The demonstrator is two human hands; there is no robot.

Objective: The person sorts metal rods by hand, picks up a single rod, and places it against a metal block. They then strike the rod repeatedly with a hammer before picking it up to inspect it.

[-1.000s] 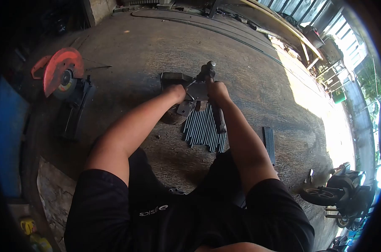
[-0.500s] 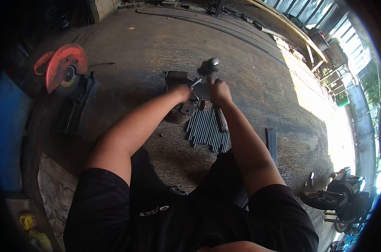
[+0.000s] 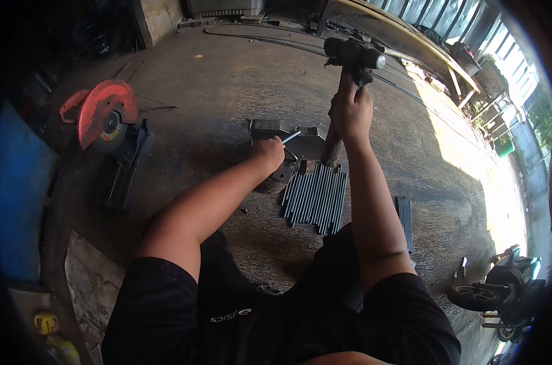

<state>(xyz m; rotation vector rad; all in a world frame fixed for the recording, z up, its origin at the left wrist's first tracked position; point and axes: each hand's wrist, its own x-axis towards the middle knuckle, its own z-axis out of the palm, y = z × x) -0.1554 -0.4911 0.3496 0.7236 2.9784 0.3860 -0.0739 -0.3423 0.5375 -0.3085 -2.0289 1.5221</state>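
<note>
"What is furthest left?"

"A cut-off saw [image 3: 108, 115] with a red guard, on the floor [image 3: 209, 91], well to the left of the dark metal block [image 3: 309, 146]."

"And the left hand?"

"The left hand [image 3: 268, 153] is at the block's left side, fingers closed round a thin metal rod [image 3: 292, 137]. The rod's bright end pokes out over the block; I can't tell whether they touch."

"Carry on rightward."

"A row of rods [image 3: 314, 198] lies on the block's near side, packed together with uneven ends. Up and to the right of the block, the right hand [image 3: 353, 115] is wrapped round the handle of a hammer [image 3: 353, 55], close below its head."

"What has just changed?"

"The hammer has risen, and its head is now well clear of the block, while the left hand keeps the rod there. I'd judge that no blow is landing at this instant."

"Anything beyond?"

"A stack of dark bars [image 3: 404, 222], right of the block and nearer the person; further right, a motorcycle [image 3: 501, 278]."
</note>
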